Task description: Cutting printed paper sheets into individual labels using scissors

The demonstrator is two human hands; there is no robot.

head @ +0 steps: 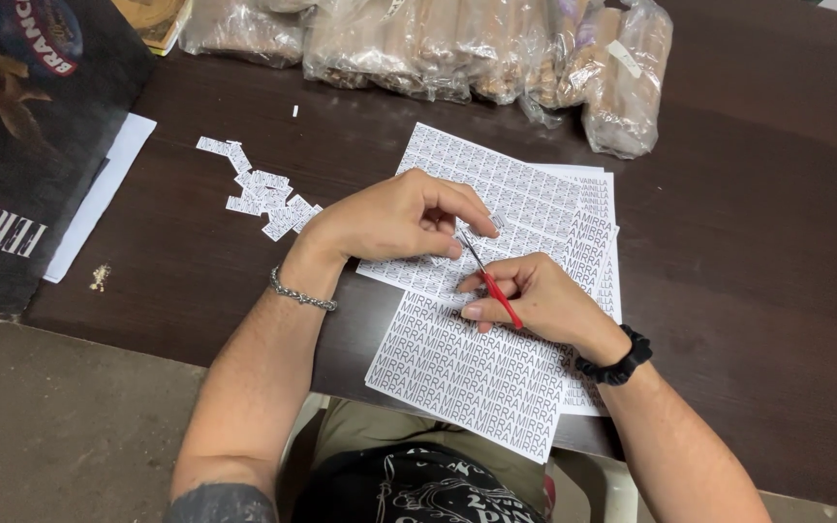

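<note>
We see the right hand [535, 295] closed around a small pair of red-handled scissors [491, 281], the blades angled up and to the left toward a tiny paper piece [498, 222] that the left hand [394, 218] pinches between thumb and fingertips. We judge that the left hand holds the piece raised just above the sheets so that the blade tips can reach its edge, while the right hand rests its heel on the paper for steadiness. Both hands work over a fanned stack of printed label sheets [496, 358] lying near the front edge of the dark wooden counter [728, 242]; the upper sheet carries a grid of small printed squares, the lower ones rows of larger repeated words. To the left of the left hand, well apart from the sheets, lies a loose scatter of cut labels [262, 189], kept out of the way of the cutting. Along the far edge of the counter sit several clear plastic bags [496, 44] filled with brownish sticks, and at the far left a dark printed box [21, 145] rests on a white sheet of paper [108, 189]. The left wrist wears a metal chain bracelet [302, 293], the right a black hair tie [617, 360].
</note>
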